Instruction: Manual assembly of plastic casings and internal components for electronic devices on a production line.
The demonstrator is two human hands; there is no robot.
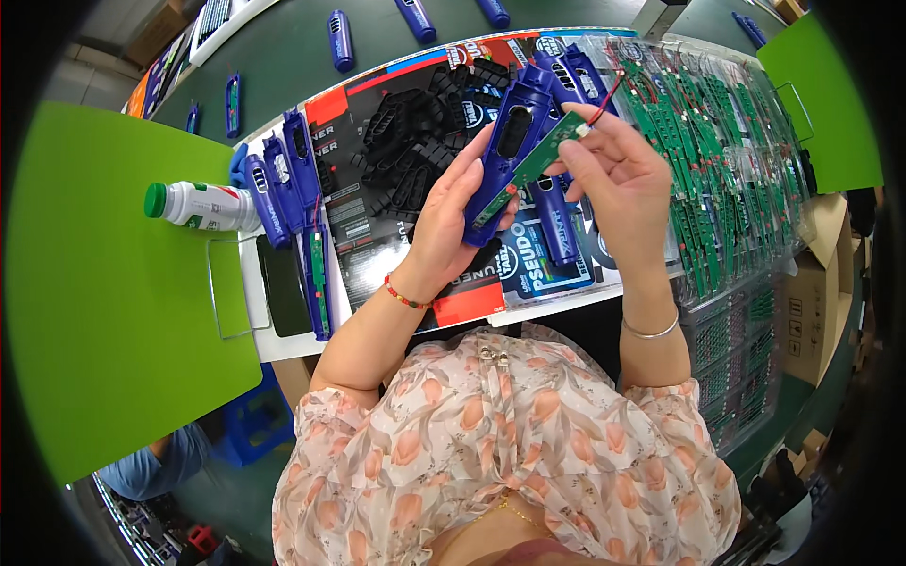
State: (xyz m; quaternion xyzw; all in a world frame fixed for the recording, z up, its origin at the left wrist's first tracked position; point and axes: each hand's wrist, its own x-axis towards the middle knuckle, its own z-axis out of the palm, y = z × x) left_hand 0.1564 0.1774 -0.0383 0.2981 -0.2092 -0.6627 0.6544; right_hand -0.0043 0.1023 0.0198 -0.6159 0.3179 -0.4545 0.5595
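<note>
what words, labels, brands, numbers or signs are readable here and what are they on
Wording not copied, only where it stands:
Black-and-red printed sheet: large light capitals, partly covered.
Blue printed sheet: large white capitals, partly covered.
Blue casing on that sheet: white lettering lengthwise.
Cardboard box: dark symbols, too small.
Bottle: label print too small.
Held circuit board: too small.

Can't see all fingers of the left hand (445, 222) behind the blue case (493, 179). Lose part of the circuit board (540, 158) under the right hand's (628, 179) thumb. See two more cases (416, 19) cut off at top edge. Can't read small print on bottle (209, 206).
</note>
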